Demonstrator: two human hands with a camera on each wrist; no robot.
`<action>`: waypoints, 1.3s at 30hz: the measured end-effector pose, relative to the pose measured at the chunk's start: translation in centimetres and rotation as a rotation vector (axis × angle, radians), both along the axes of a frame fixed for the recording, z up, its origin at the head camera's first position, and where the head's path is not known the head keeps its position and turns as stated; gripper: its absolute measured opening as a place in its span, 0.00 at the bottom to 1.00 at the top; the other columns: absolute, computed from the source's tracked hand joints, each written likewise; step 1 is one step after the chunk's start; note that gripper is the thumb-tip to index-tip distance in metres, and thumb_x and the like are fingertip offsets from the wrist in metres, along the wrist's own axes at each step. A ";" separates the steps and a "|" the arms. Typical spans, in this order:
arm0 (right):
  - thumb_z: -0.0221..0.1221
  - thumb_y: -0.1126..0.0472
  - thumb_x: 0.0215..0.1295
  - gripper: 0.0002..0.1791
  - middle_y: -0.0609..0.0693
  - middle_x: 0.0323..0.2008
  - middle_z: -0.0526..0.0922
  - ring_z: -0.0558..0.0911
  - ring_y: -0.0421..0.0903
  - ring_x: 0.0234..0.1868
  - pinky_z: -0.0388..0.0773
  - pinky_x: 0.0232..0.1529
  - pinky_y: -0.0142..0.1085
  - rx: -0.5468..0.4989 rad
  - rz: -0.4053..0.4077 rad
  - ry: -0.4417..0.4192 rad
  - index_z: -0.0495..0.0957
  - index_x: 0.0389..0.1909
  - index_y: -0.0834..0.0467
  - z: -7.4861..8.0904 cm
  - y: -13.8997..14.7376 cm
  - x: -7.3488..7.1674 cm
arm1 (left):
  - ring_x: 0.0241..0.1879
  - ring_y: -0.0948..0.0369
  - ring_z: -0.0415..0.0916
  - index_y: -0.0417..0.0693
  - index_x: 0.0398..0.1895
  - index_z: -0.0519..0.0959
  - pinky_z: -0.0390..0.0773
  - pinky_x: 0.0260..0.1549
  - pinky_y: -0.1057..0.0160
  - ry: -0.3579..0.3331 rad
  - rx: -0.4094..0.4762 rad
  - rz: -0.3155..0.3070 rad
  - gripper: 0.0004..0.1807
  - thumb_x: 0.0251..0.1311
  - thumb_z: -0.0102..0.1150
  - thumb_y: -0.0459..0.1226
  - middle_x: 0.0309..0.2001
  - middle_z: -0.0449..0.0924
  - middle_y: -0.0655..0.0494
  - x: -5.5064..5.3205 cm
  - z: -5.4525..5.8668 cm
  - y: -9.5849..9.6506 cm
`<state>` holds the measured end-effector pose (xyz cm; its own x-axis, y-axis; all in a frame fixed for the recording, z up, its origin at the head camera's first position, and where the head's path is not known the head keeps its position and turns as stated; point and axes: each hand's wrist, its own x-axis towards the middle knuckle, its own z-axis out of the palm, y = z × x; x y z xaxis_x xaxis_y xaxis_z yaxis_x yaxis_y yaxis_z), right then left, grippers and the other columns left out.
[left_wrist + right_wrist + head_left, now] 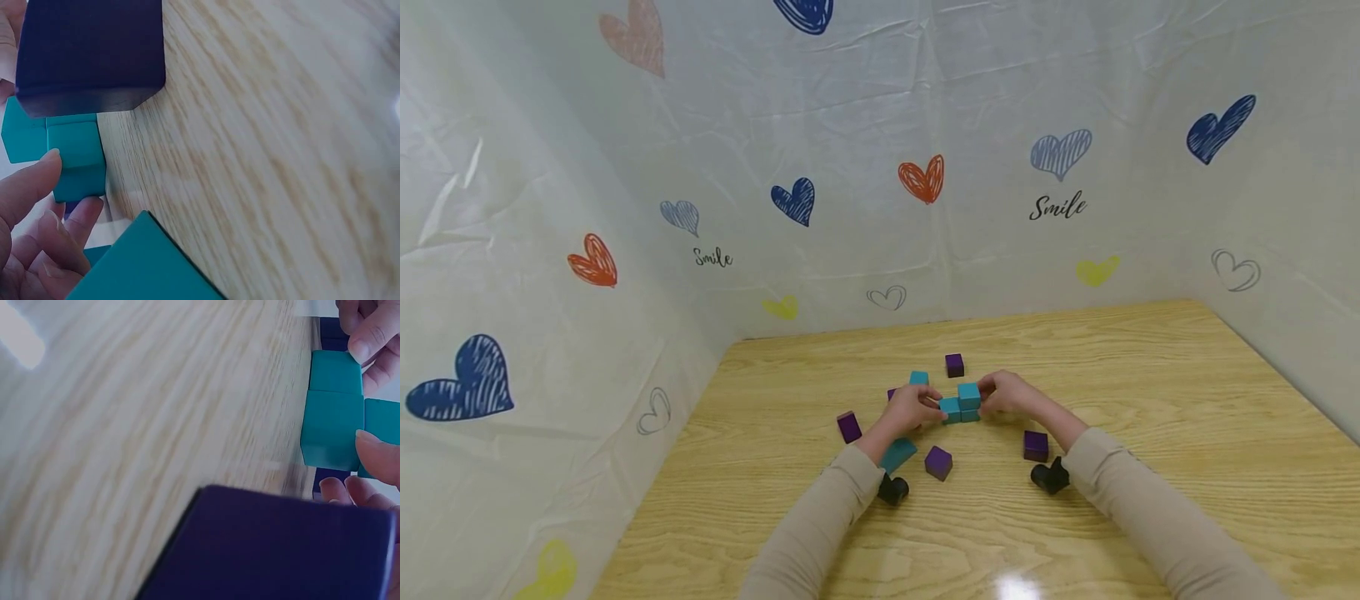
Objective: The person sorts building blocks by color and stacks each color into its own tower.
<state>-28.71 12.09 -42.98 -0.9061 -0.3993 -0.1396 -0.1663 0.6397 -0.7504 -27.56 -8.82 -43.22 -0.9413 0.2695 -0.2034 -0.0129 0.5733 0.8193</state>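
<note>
Three teal cubes stand together mid-table. The left cube (950,410) and the right cube (971,415) sit side by side, and an upper cube (969,396) rests on the right one. My left hand (913,408) pinches the left cube between thumb and fingertips, clearly seen in the left wrist view on that cube (78,159). From the other side my right hand (1007,394) holds the right cube (331,428), its thumb lying near the seam with the upper cube (384,419). The far sides of the cubes are hidden.
Purple blocks lie around: one behind (954,365), one at left (849,427), one in front (938,462), one at right (1035,446). Another teal block (919,378) stands behind my left hand; a larger teal piece (898,454) lies partly under my left forearm.
</note>
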 end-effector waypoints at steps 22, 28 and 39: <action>0.64 0.69 0.51 0.26 0.65 0.43 0.78 0.77 0.57 0.46 0.76 0.43 0.42 -0.018 -0.034 -0.030 0.69 0.50 0.76 0.4 -0.2 0.3 | 0.28 0.62 0.72 0.46 0.43 0.79 0.69 0.19 0.66 0.003 0.005 0.002 0.15 0.50 0.66 0.37 0.39 0.81 0.52 -0.2 -0.3 -0.1; 0.64 0.69 0.51 0.26 0.65 0.44 0.77 0.77 0.57 0.46 0.75 0.44 0.42 -0.028 -0.023 -0.039 0.69 0.51 0.76 0.3 -0.2 0.3 | 0.28 0.62 0.73 0.46 0.43 0.79 0.70 0.20 0.65 0.013 -0.008 0.000 0.15 0.50 0.66 0.37 0.39 0.81 0.51 -0.2 -0.3 0.0; 0.64 0.68 0.52 0.29 0.66 0.46 0.76 0.76 0.57 0.47 0.73 0.47 0.44 -0.026 -0.027 -0.049 0.67 0.53 0.76 0.1 -0.2 0.3 | 0.29 0.62 0.73 0.46 0.43 0.79 0.70 0.19 0.65 0.012 -0.001 -0.002 0.16 0.50 0.67 0.37 0.39 0.81 0.51 -0.2 -0.3 -0.1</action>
<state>-28.41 11.94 -42.86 -0.9090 -0.3788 -0.1739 -0.1120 0.6237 -0.7736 -27.78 -8.89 -43.55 -0.9431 0.2716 -0.1919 -0.0013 0.5741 0.8188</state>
